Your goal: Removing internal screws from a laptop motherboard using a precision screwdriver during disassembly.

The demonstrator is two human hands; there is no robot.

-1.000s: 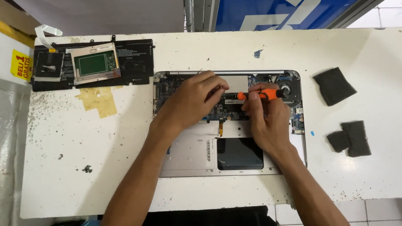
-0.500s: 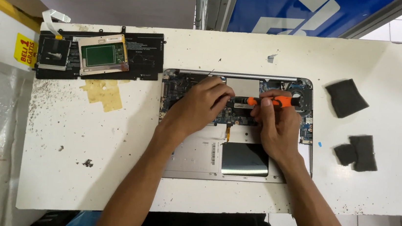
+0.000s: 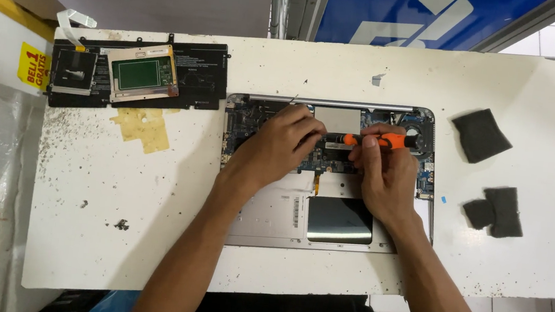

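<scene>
- Screwdriver, orange-handled, lying crosswise over the circuit board of the opened laptop, near its hinge edge.
- Right hand wrapped around the handle, fingers closed on it; tip pointing toward the left hand.
- Left hand resting on the board just beside the tip, fingers curled narrow, seemingly steadying a small part; cannot tell which.
- Likely mid-step on a screw or connector; next move calls for keeping the tip seated and straight, with light pressure.
- Left of the laptop: removed black battery pack with a touchpad module on top.
- Right of the laptop: dark foam pads on the white table.
</scene>
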